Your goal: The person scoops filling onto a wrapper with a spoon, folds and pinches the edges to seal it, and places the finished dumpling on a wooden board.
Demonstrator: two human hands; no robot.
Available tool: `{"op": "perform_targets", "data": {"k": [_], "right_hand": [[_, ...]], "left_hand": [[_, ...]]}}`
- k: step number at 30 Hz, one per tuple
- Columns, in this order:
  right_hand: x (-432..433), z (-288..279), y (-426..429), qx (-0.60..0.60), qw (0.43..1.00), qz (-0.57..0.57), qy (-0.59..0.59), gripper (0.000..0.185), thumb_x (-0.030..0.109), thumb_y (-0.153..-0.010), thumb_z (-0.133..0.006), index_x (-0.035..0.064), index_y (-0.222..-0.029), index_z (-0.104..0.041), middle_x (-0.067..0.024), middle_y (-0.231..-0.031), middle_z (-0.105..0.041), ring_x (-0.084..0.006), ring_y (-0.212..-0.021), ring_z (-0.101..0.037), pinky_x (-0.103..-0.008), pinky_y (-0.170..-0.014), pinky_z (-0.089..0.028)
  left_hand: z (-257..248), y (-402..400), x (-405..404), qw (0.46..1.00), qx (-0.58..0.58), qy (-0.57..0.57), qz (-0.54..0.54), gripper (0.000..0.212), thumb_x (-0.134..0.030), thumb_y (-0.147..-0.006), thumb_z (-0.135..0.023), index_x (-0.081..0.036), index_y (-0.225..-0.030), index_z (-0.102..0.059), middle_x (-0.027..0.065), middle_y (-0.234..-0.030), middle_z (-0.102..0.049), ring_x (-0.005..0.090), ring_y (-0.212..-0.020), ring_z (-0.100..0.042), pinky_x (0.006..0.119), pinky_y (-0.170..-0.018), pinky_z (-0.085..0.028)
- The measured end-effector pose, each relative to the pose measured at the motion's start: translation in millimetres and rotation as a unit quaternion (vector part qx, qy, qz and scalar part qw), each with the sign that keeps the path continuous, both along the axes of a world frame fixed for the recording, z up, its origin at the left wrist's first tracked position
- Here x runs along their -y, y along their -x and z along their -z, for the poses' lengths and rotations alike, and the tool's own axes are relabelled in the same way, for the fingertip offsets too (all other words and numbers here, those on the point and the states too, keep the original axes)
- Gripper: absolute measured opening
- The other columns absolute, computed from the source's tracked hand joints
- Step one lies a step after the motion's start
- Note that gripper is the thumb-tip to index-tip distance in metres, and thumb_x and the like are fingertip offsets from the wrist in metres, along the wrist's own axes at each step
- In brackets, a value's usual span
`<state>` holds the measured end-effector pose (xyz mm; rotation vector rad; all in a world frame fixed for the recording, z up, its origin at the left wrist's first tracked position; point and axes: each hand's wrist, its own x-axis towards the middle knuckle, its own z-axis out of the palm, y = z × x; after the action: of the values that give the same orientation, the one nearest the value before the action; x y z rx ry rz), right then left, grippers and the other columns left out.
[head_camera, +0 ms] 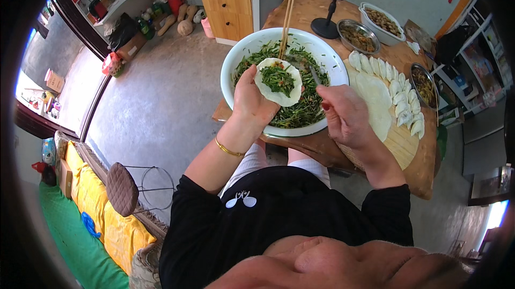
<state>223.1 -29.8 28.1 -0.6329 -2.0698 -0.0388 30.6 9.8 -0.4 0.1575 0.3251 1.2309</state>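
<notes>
My left hand (255, 98) cradles a round dough wrapper (263, 92), its palm turned up. A mound of chopped greens (277, 80) with reddish bits lies on the wrapper's middle. Below it stands a large white enamel basin (226, 78), holding more of the chopped green filling (299, 116). In my right hand (346, 114) is a metal spoon (314, 75), its lower end down at the filling. A pair of wooden chopsticks (288, 17) stands in the basin, leaning on its far side.
On the wooden table (424, 180), a round board (398, 150) carries flat wrappers (376, 100) and rows of folded dumplings (402, 108). Behind are a phone on a stand (330, 11), a metal bowl of food (340, 33), a white tub (364, 11) and another metal bowl (422, 84). A stool (122, 188) stands left.
</notes>
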Motion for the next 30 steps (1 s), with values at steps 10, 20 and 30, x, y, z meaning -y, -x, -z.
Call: {"op": "perform_targets", "data": {"k": [10,20,30], "right_hand": [[-0.6,5.5,5.0,0.042,0.999,-0.023,0.019,0.041,-0.004,-0.075,-0.061,-0.0007,-0.114,-0.053,-0.013,-0.087,-0.06,-0.0301,-0.073,-0.059,-0.0375,-0.063,-0.049],[-1.0,11.4,4.9,0.067,0.997,-0.028,0.007,0.041,-0.003,-0.074,-0.062,0.0016,-0.114,-0.053,-0.0126,-0.089,-0.06,-0.0294,-0.073,-0.059,-0.0366,-0.062,-0.05],[3.4,15.4,-17.2,0.237,0.97,0.027,0.049,0.035,0.013,-0.074,-0.068,0.0015,-0.105,-0.058,-0.0098,-0.081,-0.056,-0.0275,-0.075,-0.056,-0.0365,-0.066,-0.046]], "left_hand": [[3.5,0.9,-0.6,1.0,0.015,0.02,0.013,0.044,-0.031,-0.098,-0.025,-0.003,-0.127,-0.041,0.0168,-0.126,-0.05,0.0357,-0.115,-0.048,0.058,-0.097,-0.038],[6.1,0.9,0.5,1.0,-0.001,-0.006,0.011,0.045,-0.032,-0.098,-0.026,-0.001,-0.127,-0.041,0.0167,-0.127,-0.05,0.0355,-0.116,-0.048,0.056,-0.098,-0.038],[-3.4,24.3,-0.9,0.999,0.016,-0.03,-0.003,0.049,-0.031,-0.097,-0.022,-0.001,-0.135,-0.031,0.0201,-0.135,-0.04,0.041,-0.121,-0.043,0.064,-0.098,-0.035]]}}
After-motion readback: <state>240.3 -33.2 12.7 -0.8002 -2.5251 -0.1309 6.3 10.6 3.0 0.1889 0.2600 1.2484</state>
